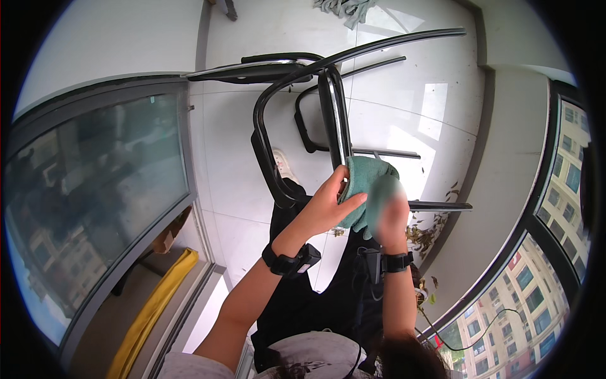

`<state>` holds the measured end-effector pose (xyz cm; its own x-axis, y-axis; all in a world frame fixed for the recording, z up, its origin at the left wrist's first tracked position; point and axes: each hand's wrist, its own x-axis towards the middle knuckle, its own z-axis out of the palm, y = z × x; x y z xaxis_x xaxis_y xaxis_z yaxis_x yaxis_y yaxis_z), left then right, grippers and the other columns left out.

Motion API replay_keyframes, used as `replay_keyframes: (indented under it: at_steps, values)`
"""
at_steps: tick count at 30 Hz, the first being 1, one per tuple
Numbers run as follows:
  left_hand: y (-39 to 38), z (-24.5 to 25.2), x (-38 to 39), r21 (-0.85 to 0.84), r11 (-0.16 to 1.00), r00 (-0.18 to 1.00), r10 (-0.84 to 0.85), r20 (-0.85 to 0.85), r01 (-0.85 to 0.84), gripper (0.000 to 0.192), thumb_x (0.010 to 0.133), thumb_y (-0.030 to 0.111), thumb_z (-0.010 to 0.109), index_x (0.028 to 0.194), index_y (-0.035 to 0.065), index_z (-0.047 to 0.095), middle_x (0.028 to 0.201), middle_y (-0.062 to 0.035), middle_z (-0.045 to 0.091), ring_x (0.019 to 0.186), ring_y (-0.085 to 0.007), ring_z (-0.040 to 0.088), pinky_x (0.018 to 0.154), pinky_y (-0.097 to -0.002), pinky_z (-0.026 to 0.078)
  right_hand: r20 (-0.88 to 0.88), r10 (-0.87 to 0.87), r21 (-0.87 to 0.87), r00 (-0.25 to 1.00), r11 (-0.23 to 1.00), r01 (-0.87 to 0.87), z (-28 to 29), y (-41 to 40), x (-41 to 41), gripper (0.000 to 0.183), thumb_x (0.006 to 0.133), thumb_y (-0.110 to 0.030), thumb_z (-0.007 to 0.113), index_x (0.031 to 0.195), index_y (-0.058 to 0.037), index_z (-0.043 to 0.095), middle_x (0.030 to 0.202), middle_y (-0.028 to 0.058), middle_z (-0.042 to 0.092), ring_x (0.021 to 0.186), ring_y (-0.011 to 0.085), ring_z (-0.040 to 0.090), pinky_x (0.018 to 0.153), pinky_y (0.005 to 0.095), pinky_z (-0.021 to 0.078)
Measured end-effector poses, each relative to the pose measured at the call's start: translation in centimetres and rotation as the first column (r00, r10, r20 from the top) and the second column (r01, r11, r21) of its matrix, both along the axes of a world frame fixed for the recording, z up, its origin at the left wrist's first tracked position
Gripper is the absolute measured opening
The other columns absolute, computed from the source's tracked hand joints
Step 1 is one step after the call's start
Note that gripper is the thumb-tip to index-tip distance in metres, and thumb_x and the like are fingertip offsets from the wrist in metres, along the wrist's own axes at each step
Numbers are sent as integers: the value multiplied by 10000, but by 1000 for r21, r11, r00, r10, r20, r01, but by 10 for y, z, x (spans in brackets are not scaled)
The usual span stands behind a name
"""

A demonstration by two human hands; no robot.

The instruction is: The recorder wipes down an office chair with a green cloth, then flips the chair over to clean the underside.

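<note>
Both of my hands are on a folded green cloth (364,177) at the middle of the view. My left hand (331,201) grips the cloth's left side, with the thumb lying over it. My right hand (393,213) holds the right side; a blurred patch hides part of its fingers. Just beyond the cloth, a black chair with a tubular metal frame (265,142) lies tipped over in front of my legs, and its padded edge (334,113) reaches up to the cloth. Whether the cloth touches the chair I cannot tell.
Grey-green rags (350,9) lie on the tiled floor (378,104) at the far side. Dry leaves (428,232) and a plant (428,296) are at the right, by the wall below a window. A framed glass panel (104,166) and a yellow cloth (151,312) stand at the left.
</note>
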<state>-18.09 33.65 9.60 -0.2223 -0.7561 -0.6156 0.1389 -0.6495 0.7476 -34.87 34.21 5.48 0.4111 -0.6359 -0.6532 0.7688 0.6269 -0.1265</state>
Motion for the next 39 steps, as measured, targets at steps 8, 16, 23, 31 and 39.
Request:
replay_keyframes:
  at_steps: [8, 16, 23, 31, 39]
  values:
    - [-5, 45, -15, -69, 992, 988, 92, -126, -101, 340, 841, 131, 547, 1096, -12, 373, 1014, -63, 463, 938, -90, 444, 817, -242, 374, 261, -165, -32, 951, 983, 179, -47, 28, -7, 551, 869, -484, 354, 1243, -83, 407, 1229, 89, 467, 1119, 260, 450, 939, 419, 377]
    - [1, 17, 18, -109, 964, 968, 247, 47, -241, 232, 855, 130, 532, 1007, 28, 389, 938, -54, 504, 873, -77, 469, 776, -237, 391, 81, -128, 116, 988, 986, 119, -28, 1, -18, 662, 850, -554, 342, 1254, -31, 389, 1241, 151, 447, 1095, 306, 464, 917, 462, 389]
    - [8, 1, 23, -34, 937, 928, 350, 132, -348, 229, 903, 147, 458, 1068, 30, 351, 958, -81, 527, 862, -87, 493, 763, -227, 403, 121, -69, 130, 990, 990, 53, -18, -3, -26, 402, 883, -313, 442, 1153, -17, 475, 1112, 136, 554, 972, 290, 555, 850, 440, 443]
    - [5, -10, 29, 83, 931, 934, 358, -8, -356, 324, 919, 217, 436, 1154, 0, 385, 878, -34, 565, 755, -56, 513, 679, -219, 421, 59, 63, 53, 996, 996, -66, -4, -13, -30, 517, 875, -255, 444, 1311, -25, 290, 1262, 149, 426, 1057, 286, 501, 887, 431, 420]
    - [10, -11, 21, 114, 947, 952, 305, -33, -300, 379, 925, 179, 416, 1253, 10, 328, 978, -40, 547, 896, -67, 500, 796, -224, 397, 144, 97, -34, 985, 995, -94, -9, -16, -40, 577, 871, -245, 455, 1351, -39, 211, 1302, 131, 378, 1107, 258, 459, 920, 400, 394]
